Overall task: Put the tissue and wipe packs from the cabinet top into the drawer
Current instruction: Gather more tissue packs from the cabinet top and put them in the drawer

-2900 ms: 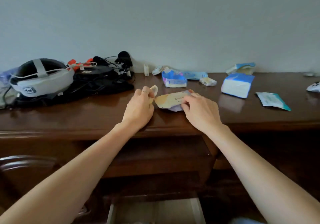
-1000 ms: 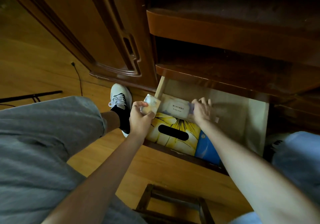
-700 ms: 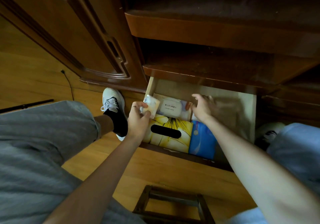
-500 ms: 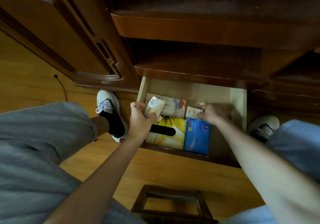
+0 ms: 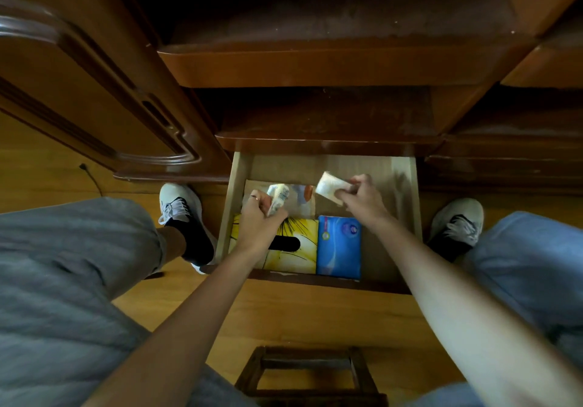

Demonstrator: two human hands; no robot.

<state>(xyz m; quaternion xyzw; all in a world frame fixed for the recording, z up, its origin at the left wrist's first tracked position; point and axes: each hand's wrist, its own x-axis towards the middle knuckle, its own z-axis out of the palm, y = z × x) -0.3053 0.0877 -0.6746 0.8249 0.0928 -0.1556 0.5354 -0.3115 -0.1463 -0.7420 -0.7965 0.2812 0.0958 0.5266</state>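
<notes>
The open drawer (image 5: 414,192) lies low in the cabinet, between my feet. Inside, a yellow tissue box (image 5: 299,249) with a black slot sits front left, a blue tissue pack (image 5: 339,245) beside it. A flat wipe pack (image 5: 303,195) lies at the back left. My left hand (image 5: 260,227) grips a small pale tissue pack (image 5: 278,197) above the yellow box. My right hand (image 5: 361,200) pinches another small pale pack (image 5: 328,184) above the drawer's back. The cabinet top is out of view.
An open cabinet door (image 5: 94,91) juts out to the left. Dark shelves (image 5: 315,69) overhang the drawer. A wooden stool frame (image 5: 309,372) stands on the floor below my arms. My shoes (image 5: 178,204) flank the drawer. The drawer's right side shows bare wood.
My right hand laid the flat wipe pack at the drawer's back, then picked up a small pale pack. My left hand keeps its small pack and has moved slightly into the drawer.
</notes>
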